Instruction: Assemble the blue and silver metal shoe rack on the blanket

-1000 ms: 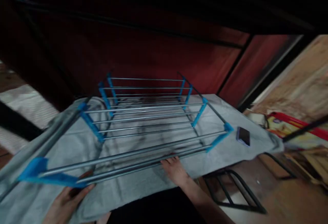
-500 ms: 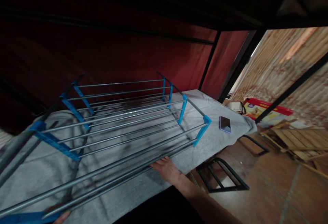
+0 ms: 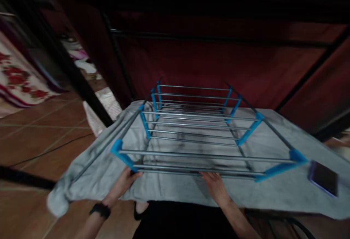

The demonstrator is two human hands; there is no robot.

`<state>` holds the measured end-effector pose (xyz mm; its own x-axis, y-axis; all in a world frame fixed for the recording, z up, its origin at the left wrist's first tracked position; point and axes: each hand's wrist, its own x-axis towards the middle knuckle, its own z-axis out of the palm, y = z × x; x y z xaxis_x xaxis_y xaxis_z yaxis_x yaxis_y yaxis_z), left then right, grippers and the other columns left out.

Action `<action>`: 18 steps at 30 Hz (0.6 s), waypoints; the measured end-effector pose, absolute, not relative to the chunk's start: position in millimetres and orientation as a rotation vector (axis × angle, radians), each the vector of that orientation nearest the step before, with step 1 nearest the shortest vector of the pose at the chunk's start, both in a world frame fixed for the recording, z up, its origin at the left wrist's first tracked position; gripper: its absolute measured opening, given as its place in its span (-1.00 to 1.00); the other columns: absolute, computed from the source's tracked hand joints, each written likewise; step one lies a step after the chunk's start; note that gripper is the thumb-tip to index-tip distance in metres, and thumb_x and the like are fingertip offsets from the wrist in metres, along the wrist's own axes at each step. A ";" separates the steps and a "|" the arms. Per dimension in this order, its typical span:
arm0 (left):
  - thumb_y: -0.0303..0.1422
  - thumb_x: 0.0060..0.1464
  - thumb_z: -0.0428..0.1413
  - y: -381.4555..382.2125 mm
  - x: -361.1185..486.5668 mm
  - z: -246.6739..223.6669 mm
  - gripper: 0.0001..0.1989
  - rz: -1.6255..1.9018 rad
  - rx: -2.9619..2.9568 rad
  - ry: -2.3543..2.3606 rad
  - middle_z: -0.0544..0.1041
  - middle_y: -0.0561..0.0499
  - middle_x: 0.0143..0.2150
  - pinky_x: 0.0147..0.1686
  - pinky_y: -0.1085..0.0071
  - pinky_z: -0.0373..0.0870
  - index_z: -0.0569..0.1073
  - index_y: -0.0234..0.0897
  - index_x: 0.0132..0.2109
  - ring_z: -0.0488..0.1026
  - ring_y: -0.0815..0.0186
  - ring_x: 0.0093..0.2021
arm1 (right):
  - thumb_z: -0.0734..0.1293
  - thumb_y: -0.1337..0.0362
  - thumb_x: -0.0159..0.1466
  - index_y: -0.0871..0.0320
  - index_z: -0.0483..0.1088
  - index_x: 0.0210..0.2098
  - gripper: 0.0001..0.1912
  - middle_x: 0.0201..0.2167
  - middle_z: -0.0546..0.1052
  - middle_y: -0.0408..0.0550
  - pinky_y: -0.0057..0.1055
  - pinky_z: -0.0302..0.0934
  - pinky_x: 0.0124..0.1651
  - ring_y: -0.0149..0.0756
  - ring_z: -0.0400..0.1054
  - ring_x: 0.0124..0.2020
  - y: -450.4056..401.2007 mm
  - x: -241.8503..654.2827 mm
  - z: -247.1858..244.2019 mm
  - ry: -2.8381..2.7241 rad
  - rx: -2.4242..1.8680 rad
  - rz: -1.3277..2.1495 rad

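Note:
A clothes drying rack (image 3: 191,155) with grey metal rods and blue plastic brackets lies across a grey cloth (image 3: 175,191) in front of me. At its near left corner my left hand (image 3: 126,179) grips the lower end of a blue bracket, thumb along the rod. My right hand (image 3: 214,186) holds the near lower rods right of the middle, its fingertips partly hidden by them. A dark phone (image 3: 324,179) with a purple edge lies on the cloth, to the right of the rack.
Black metal bars (image 3: 90,93) frame the bed-like surface at left, back and overhead. A dark red panel (image 3: 197,60) stands behind. On the left, a striped white bag (image 3: 105,104) and a thin cable (image 3: 51,151) lie on the tiled floor, near a flowered cloth (image 3: 19,75).
My view has swung left, so the rack now appears centred and the left floor shows. Both hands remain on the rack; my left hand and its wristband have come fully into sight.

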<state>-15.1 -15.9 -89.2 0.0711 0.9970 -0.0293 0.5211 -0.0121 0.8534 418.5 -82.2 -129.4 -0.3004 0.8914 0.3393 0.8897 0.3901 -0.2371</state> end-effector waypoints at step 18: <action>-0.18 0.11 0.12 -20.3 -75.3 -69.1 -0.59 0.844 1.612 1.495 0.60 -0.14 -0.08 0.01 0.16 0.47 0.53 -0.31 0.04 0.52 0.06 -0.06 | 0.20 0.19 0.36 -0.10 0.46 0.16 -0.58 -0.01 0.62 -0.07 -0.17 0.39 -0.11 -0.10 0.52 -0.07 -85.4 443.5 -168.7 -2.190 -1.189 -0.330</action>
<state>-75.3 -20.3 -69.1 0.0931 0.9952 -0.0308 0.4875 -0.0186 0.8729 443.5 -85.4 -168.7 -0.4048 0.6683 0.6241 0.8226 0.5642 -0.0706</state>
